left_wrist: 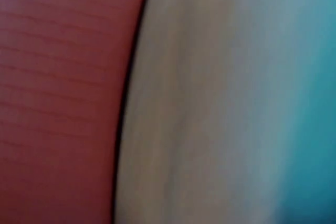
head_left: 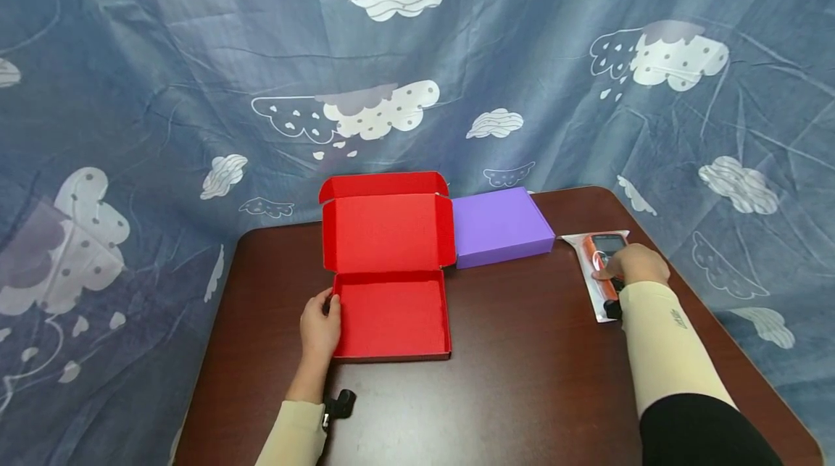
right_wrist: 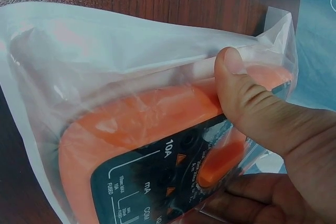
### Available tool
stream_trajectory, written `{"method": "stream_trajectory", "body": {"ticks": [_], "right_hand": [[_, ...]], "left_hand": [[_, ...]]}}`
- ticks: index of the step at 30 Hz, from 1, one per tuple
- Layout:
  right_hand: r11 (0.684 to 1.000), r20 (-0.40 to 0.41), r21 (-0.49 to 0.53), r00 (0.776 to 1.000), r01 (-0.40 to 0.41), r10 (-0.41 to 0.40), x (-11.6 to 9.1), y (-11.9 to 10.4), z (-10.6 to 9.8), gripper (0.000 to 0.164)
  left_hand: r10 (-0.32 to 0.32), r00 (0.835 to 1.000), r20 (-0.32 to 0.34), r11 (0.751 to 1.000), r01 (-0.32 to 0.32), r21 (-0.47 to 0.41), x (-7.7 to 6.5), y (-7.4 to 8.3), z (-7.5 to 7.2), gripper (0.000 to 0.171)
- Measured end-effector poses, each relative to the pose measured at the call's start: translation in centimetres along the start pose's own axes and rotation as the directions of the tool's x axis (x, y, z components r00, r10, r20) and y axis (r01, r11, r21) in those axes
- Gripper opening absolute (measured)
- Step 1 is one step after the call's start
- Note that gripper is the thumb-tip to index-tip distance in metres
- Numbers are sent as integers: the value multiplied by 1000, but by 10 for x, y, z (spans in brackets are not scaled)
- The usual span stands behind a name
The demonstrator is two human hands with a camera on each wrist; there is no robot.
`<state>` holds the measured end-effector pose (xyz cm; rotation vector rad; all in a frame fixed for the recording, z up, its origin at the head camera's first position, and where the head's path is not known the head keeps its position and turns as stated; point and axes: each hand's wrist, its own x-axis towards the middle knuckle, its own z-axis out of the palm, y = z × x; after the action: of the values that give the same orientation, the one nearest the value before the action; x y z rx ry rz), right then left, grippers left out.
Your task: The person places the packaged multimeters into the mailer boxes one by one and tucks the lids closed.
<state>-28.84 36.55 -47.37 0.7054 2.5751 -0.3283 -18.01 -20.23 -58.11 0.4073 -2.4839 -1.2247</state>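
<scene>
An open red cardboard box (head_left: 391, 317) lies on the table with its lid (head_left: 388, 234) tipped back. My left hand (head_left: 320, 328) holds the left side wall of this box, thumb and fingers bent at the edge. The left wrist view is blurred and shows no fingers clearly. Toward the table's right edge, my right hand (head_left: 636, 264) grips an orange and black multimeter (right_wrist: 131, 182) inside a clear plastic bag (right_wrist: 79, 61). The right thumb (right_wrist: 247, 93) presses one side of the meter near its orange dial (right_wrist: 223, 163); the other fingers are partly hidden below.
A closed purple box (head_left: 502, 227) stands right of the red lid. The brown wooden table (head_left: 522, 335) has rounded back corners. Behind it hangs a blue curtain (head_left: 293, 24) with white clouds. A small black camera (head_left: 341, 404) is strapped to the left wrist.
</scene>
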Motion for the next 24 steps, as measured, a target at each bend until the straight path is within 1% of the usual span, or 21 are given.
{"method": "stream_trajectory", "body": {"ticks": [4, 6, 10, 13, 17, 19, 22, 24], "right_hand": [[1000, -4, 12, 1000, 8, -8, 2, 1, 1, 96], [1000, -8, 18, 1000, 9, -9, 3, 2, 1, 96], [1000, -5, 22, 1000, 2, -2, 6, 3, 1, 95], [1000, 0, 14, 1000, 2, -2, 7, 3, 1, 97], [1000, 17, -2, 1000, 9, -9, 10, 4, 1, 104], [1000, 28, -1, 1000, 8, -8, 12, 5, 1, 107], [1000, 31, 5, 999, 7, -7, 13, 6, 2, 108], [1000, 20, 9, 1000, 13, -13, 13, 7, 2, 107]], "left_hand": [[42, 998, -51, 999, -41, 17, -11, 7, 12, 31], [60, 996, -65, 998, -59, 22, -16, 12, 18, 30], [81, 994, -74, 996, -79, 31, -24, 20, 28, 28], [80, 994, -71, 997, -79, 28, -30, 26, 33, 28], [70, 995, -72, 997, -68, 19, -34, 30, 37, 28], [76, 994, -84, 997, -75, 14, -34, 30, 38, 27], [83, 992, -94, 997, -82, 10, -34, 31, 38, 26], [80, 993, -89, 997, -80, 4, -33, 31, 38, 26]]}}
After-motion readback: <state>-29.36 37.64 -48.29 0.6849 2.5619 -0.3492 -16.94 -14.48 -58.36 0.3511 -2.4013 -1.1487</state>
